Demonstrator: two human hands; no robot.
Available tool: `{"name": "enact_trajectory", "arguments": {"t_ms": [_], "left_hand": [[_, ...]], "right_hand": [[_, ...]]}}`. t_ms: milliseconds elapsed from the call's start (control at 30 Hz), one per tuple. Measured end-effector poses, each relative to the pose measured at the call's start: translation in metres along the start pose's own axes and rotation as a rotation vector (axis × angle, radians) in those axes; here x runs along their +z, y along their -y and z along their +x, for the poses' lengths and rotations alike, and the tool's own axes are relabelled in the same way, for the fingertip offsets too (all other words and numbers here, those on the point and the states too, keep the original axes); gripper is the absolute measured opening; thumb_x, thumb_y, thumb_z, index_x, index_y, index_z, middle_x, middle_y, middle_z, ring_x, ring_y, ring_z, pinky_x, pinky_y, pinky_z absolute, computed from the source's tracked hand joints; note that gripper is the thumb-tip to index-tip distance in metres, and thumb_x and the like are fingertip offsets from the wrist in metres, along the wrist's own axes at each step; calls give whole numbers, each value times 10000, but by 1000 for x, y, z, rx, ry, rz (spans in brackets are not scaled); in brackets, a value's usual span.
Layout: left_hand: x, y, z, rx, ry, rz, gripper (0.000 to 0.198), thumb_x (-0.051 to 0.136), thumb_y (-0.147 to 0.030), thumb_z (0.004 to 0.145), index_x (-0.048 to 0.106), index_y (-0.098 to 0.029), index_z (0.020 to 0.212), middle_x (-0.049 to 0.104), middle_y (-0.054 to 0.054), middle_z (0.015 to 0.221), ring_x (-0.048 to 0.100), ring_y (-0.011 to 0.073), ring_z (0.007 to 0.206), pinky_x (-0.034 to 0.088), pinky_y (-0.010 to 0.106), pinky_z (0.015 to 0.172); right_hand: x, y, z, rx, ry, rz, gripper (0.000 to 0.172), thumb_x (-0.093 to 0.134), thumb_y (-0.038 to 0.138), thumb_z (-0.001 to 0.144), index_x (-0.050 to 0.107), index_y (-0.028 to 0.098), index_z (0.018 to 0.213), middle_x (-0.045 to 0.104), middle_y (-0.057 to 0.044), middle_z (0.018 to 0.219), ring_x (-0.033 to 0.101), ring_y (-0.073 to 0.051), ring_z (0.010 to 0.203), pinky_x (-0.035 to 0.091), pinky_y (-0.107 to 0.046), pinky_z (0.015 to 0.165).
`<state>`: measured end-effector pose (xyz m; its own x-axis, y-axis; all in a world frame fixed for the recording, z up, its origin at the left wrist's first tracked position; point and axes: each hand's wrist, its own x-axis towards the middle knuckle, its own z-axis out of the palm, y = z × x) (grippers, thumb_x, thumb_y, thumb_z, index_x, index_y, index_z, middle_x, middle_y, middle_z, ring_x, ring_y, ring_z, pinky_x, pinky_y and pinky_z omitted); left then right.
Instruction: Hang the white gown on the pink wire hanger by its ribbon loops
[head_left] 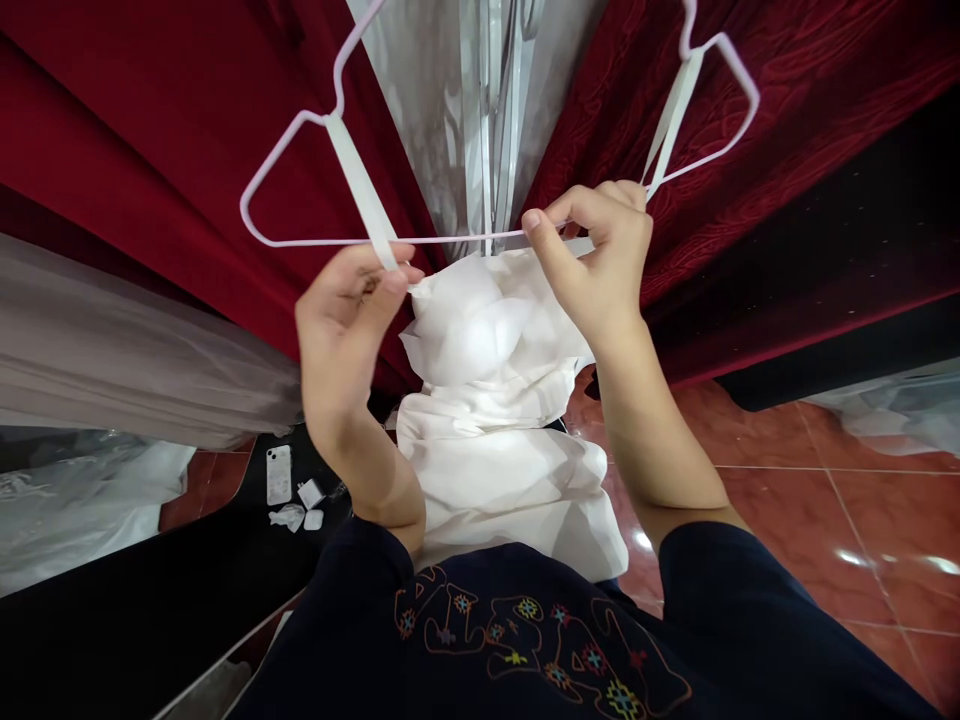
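A pale pink hanger [450, 239] spans the upper view, its top out of frame. White straps [360, 185] loop over its two notches and run down to a white dress [495, 340], which hangs in folds against my front. My left hand [341, 330] pinches the lower end of the left strap between thumb and fingers, just under the hanger's bar. With its fingers curled over the bar, my right hand [600, 260] grips the hanger beside the right strap [675, 115]. The dress's upper right edge is partly hidden behind that hand.
Dark red drapes [187, 110] hang on both sides, with grey shiny fabric [442, 90] between them. At lower left, a phone [278, 475], a white charger plug [310, 493] and a small white case [313, 520] lie on a black surface [187, 560]. Red tiles [780, 520] cover the floor.
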<state>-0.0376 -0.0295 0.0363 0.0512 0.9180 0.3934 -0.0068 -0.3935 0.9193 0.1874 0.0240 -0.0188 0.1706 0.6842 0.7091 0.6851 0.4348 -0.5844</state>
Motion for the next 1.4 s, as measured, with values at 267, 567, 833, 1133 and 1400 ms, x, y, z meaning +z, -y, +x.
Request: {"name": "enact_trajectory", "arguments": {"t_ms": [267, 567, 833, 1133, 1400], "left_hand": [[-44, -19, 31, 38, -264, -301, 543, 180, -514, 1007, 627, -246, 1159, 546, -83, 1385, 478, 280, 1221, 497, 386, 888], [-8, 50, 33, -15, -197, -516, 454, 316, -533, 998, 647, -225, 1044, 606, 48, 1247, 573, 190, 1133, 472, 331, 975], [12, 38, 32, 48, -252, -556, 490, 279, -626, 957, 409, -222, 713, 388, 1, 697, 528, 146, 726, 482, 349, 965], [20, 51, 33, 15, -306, -440, 603, 184, -777, 866, 359, -221, 709, 398, 16, 707, 540, 172, 762, 496, 356, 904], [18, 53, 35, 60, -331, -422, 610, 171, -785, 862, 348, -219, 721, 352, 14, 707, 523, 178, 751, 471, 353, 831]], "right_hand": [[-7, -4, 3, 13, 63, 14, 472, 496, 621, 835, 550, 195, 638, 527, -13, 626, 443, -105, 665, 394, -397, 884], [2, -4, 0, -18, 21, -25, 414, 500, 592, 843, 569, 222, 670, 530, -6, 637, 468, -117, 685, 394, -399, 867], [-1, 3, -4, -102, -63, 98, 289, 559, 459, 852, 636, 208, 731, 591, -17, 733, 542, -114, 772, 445, -350, 839], [-20, -55, 32, -82, -293, 367, 461, 747, 303, 676, 551, 196, 1080, 562, -56, 1050, 547, -93, 877, 387, -199, 588], [-30, -28, 37, -13, -271, 599, 219, 682, 364, 756, 588, 169, 790, 506, 3, 607, 377, -41, 414, 227, -220, 348]]}}
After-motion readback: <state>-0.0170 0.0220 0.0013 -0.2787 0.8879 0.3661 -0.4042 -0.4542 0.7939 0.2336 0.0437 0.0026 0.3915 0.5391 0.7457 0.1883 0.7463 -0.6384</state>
